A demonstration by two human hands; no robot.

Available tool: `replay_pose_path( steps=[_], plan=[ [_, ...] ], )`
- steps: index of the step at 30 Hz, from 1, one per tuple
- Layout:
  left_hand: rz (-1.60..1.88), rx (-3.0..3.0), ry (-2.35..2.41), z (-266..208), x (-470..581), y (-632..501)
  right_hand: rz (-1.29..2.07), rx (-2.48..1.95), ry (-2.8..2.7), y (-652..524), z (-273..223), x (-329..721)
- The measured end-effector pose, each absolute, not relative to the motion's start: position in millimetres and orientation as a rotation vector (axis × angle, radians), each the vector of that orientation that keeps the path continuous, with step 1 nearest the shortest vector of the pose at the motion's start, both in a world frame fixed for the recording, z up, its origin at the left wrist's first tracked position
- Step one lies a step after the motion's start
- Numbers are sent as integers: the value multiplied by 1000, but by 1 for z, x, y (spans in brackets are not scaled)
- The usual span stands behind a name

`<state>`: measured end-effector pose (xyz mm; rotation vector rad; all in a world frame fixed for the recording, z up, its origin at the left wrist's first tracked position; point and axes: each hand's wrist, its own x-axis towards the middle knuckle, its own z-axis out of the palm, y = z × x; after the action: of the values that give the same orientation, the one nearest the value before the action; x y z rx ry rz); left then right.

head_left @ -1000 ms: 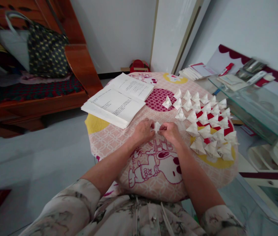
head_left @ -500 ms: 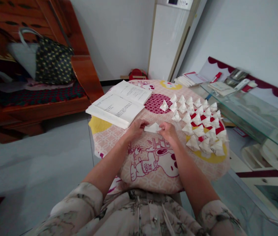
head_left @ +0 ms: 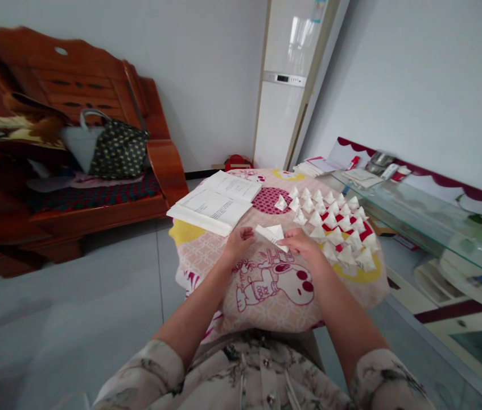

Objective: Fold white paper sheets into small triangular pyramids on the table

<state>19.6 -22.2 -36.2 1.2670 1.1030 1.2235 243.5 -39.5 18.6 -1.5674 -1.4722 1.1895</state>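
A partly folded piece of white paper (head_left: 271, 232) with some print on it is above the cloth-covered table. My right hand (head_left: 303, 242) pinches it at its right end, thumb and fingers closed. Just left of the paper is my left hand (head_left: 239, 244), its fingers loosely curled and apart, not touching the sheet. Several folded white paper pieces with pointed tips (head_left: 331, 221) stand in rows to the right of my right hand. One more folded piece (head_left: 281, 203) sits beyond the paper in my hand.
An open book (head_left: 217, 202) lies at the left on the patterned tablecloth (head_left: 206, 250). A glass-topped cabinet (head_left: 411, 213) adjoins the table on the right. At the left stands a wooden bench (head_left: 95, 219) with bags (head_left: 119, 148) on it.
My left hand has come off the paper, which has turned and tilted in my right hand's fingers. The camera view has risen, so more of the wall and bench shows.
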Motion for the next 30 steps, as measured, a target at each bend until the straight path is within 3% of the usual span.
replay_pose_path(
  steps=[4, 10, 19, 27, 30],
  plan=[
    [1058, 1137, 756, -19, 33, -55, 1301, -1424, -1325, -79, 23, 230],
    [1262, 1161, 813, 6, 45, -89, 1199, -1356, -1276, -120, 32, 213],
    [1348, 1617, 961, 16, 40, -116, 332, -1227, -1429, -155, 53, 195],
    [1358, 1878, 952, 18, 35, -124, -3, -1253, -1457, -167, 50, 189],
    [1338, 1862, 916, 17, 33, -122, 85, -1297, -1475, -167, 48, 193]
  ],
)
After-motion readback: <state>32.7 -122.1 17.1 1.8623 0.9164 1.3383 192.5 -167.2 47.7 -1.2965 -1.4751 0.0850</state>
